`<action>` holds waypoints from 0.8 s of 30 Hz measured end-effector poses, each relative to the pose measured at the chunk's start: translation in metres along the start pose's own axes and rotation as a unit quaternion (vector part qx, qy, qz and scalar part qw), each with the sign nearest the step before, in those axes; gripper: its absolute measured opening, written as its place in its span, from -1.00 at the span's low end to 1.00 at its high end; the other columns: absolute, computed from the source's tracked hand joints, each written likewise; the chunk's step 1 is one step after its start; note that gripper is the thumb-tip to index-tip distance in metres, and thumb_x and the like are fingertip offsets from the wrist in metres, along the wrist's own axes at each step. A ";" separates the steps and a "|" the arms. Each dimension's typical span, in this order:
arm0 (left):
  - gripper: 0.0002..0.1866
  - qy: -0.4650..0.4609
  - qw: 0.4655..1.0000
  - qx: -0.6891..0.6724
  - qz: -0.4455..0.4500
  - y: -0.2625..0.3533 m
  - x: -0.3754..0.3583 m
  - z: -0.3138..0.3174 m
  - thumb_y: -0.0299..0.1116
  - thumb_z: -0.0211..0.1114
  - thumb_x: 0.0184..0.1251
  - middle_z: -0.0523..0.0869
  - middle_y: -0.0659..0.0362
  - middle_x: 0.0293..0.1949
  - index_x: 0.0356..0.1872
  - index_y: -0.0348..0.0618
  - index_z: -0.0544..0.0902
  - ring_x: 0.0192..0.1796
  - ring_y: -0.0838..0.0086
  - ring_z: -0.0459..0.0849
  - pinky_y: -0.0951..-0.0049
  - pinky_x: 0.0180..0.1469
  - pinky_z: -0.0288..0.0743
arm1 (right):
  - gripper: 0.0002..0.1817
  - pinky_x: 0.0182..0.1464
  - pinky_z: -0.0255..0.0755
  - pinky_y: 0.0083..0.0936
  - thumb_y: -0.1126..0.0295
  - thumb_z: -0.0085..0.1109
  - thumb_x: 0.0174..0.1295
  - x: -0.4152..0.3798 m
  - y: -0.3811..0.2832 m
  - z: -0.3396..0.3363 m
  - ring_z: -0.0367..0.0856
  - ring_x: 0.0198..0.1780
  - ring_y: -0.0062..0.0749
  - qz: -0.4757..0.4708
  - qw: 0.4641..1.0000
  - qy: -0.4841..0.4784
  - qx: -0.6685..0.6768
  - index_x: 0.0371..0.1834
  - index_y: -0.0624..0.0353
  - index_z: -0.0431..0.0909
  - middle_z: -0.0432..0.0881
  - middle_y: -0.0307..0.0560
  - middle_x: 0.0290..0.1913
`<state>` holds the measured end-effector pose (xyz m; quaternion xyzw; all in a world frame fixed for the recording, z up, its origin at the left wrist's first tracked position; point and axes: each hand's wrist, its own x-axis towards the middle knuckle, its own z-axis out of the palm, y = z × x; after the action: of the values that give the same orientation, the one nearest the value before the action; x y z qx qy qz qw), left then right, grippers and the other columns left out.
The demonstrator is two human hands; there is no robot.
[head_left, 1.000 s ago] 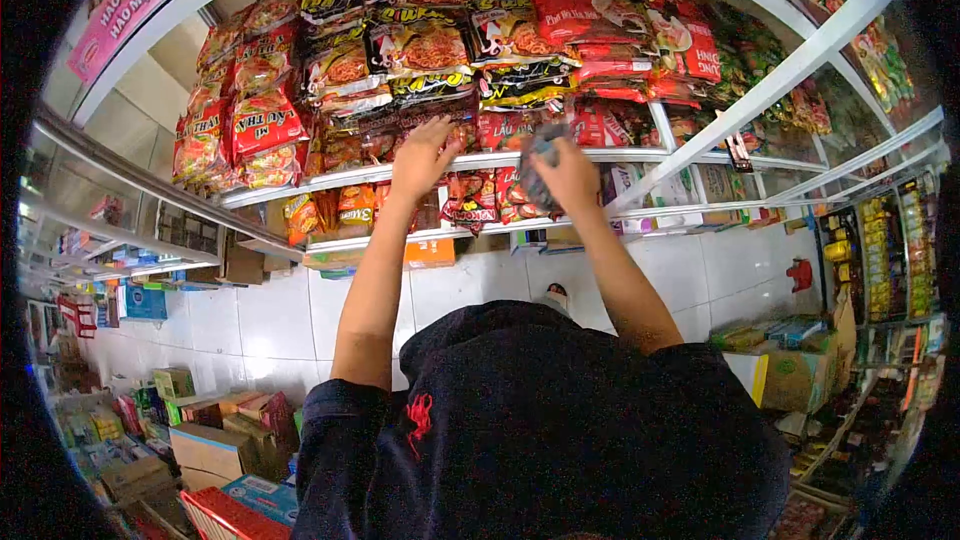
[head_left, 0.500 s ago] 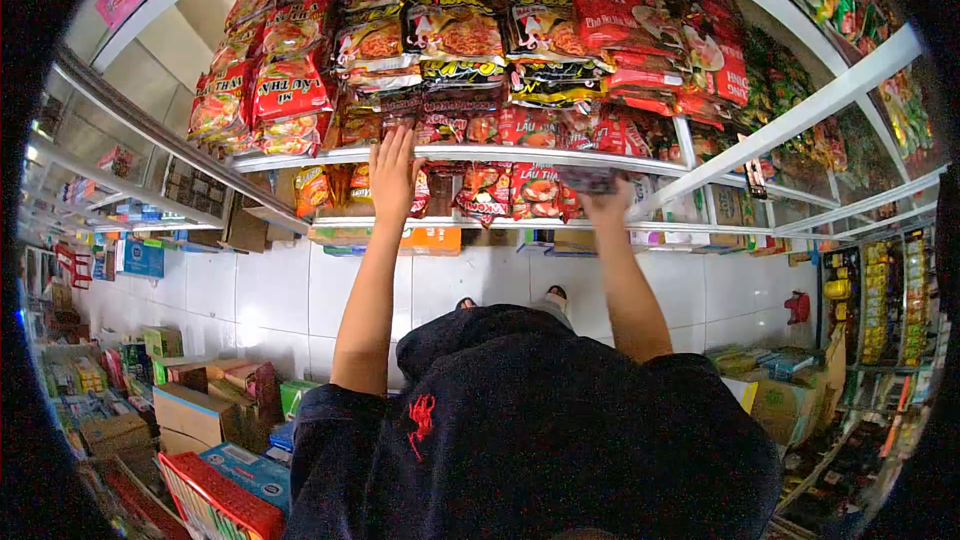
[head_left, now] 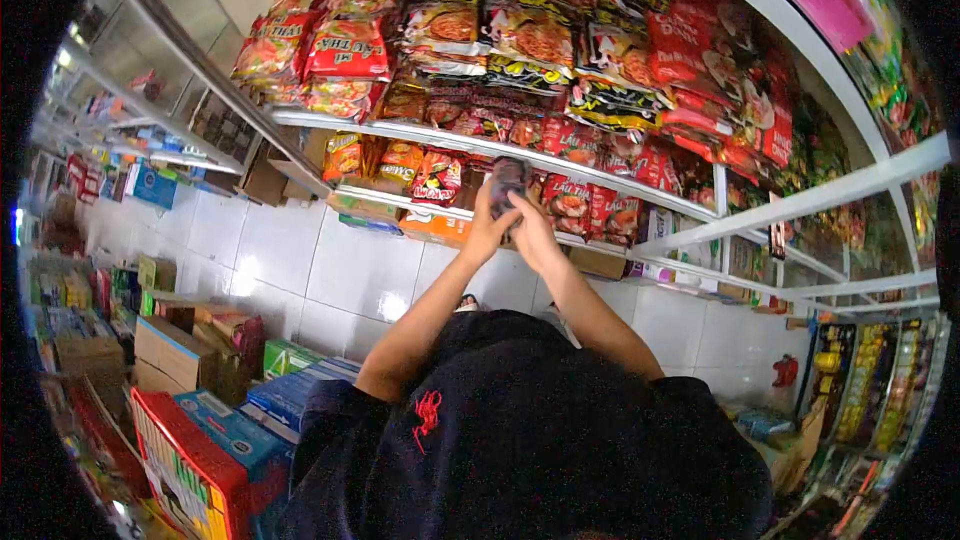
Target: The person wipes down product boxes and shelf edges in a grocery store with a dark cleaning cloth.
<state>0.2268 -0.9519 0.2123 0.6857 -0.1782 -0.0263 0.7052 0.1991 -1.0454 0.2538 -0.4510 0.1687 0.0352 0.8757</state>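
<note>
A dark packet, blurred by motion, is held upright between both hands in front of the shelf's lower edge. My left hand grips its left side, with the fingers pointing up. My right hand is closed on its lower right side, the thumb across its front. Behind them, red noodle packets stand on the lower shelf. Above the shelf rail lie stacks of red packets and black and yellow packets.
White metal bars cross the right side. At the lower left are cardboard boxes, a blue box and a red-rimmed crate. White floor tiles show below the shelf. Small packets hang on a rack at the right.
My left hand has left the shelf rail and moved right onto the dark packet. My right hand has brought the packet left to the middle. The view has turned and shifted.
</note>
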 end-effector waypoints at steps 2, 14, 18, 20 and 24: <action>-0.44 0.094 0.965 -0.210 -0.130 -0.007 0.006 -0.013 -0.46 0.09 0.14 0.40 0.12 0.05 0.20 -0.20 0.15 0.09 0.40 0.37 0.41 0.17 0.19 | -0.64 0.05 0.26 -0.52 0.28 0.03 0.17 -0.003 -0.022 0.008 0.38 0.01 -0.47 0.054 0.987 -0.050 -0.145 0.03 0.13 0.38 0.41 -0.19 -0.03; -0.37 0.294 0.673 -0.643 -0.218 0.008 0.094 -0.117 0.14 -0.11 0.13 0.45 0.03 0.06 0.04 -0.17 0.40 0.04 0.09 0.44 0.09 0.12 0.26 | -0.67 0.07 0.19 -0.28 0.37 0.14 0.00 0.055 -0.091 -0.047 0.29 0.06 -0.09 -0.444 0.615 0.015 -0.652 -0.13 0.19 0.43 0.34 0.02 0.00; -0.41 0.251 0.667 -0.686 -0.145 -0.031 0.104 -0.113 0.16 -0.12 0.10 0.45 0.04 0.04 -0.01 -0.08 0.42 0.05 0.08 0.41 0.00 0.09 0.27 | -0.65 0.02 0.25 -0.22 0.27 0.11 0.00 0.059 -0.080 -0.041 0.37 -0.02 -0.04 -0.460 0.528 0.034 -0.713 -0.15 0.19 0.42 0.41 0.04 -0.04; -0.52 0.317 0.671 -0.653 -0.150 -0.058 0.109 -0.145 0.14 -0.10 0.09 0.51 0.10 -0.13 -0.19 -0.02 0.46 -0.03 0.15 0.43 0.00 0.06 0.28 | -0.64 0.03 0.25 -0.22 0.27 0.11 0.00 0.059 -0.083 -0.046 0.37 0.00 -0.04 -0.451 0.524 0.017 -0.722 -0.13 0.19 0.42 0.41 0.04 -0.02; -0.59 0.494 0.683 -0.530 -0.098 0.009 0.127 -0.253 0.12 -0.12 0.11 0.54 0.23 -0.21 -0.31 0.05 0.48 -0.06 0.25 0.44 0.05 0.05 0.24 | -0.59 0.07 0.25 -0.23 0.26 0.10 0.00 0.055 -0.089 -0.048 0.35 0.04 -0.03 -0.440 0.507 -0.030 -0.741 -0.07 0.19 0.42 0.40 0.04 0.02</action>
<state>0.4165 -0.7444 0.2491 0.1250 0.3077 0.1576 0.9300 0.2574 -1.1416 0.2796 -0.9504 -0.1656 -0.2287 0.1302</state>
